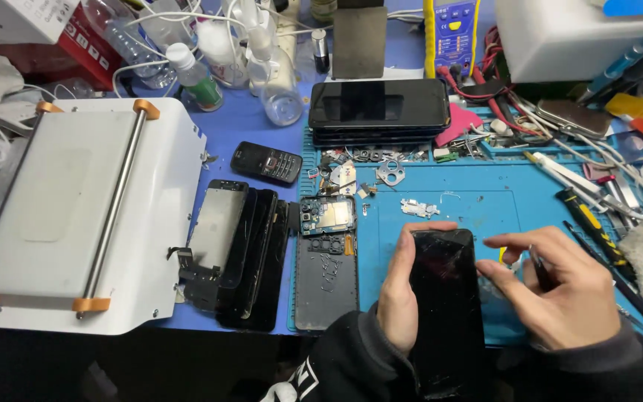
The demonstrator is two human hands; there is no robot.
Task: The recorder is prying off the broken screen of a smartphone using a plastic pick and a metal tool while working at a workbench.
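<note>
My left hand (398, 290) grips a black smartphone (446, 305) by its left edge, screen up, over the blue work mat (478, 201). My right hand (560, 286) hovers just right of the phone with a thin dark tool (539, 269) pinched between its fingers, the index finger reaching toward the phone's right edge. An opened phone body with an exposed circuit board (327, 257) lies on the mat left of my left hand.
A white machine with a metal roller bar (76, 208) stands at left. Several black screens (243, 249) lie stacked beside it. A small keypad phone (266, 161), stacked phones (378, 106), bottles (195, 74), a yellow multimeter (452, 33), screwdrivers (597, 223) and small parts surround the mat.
</note>
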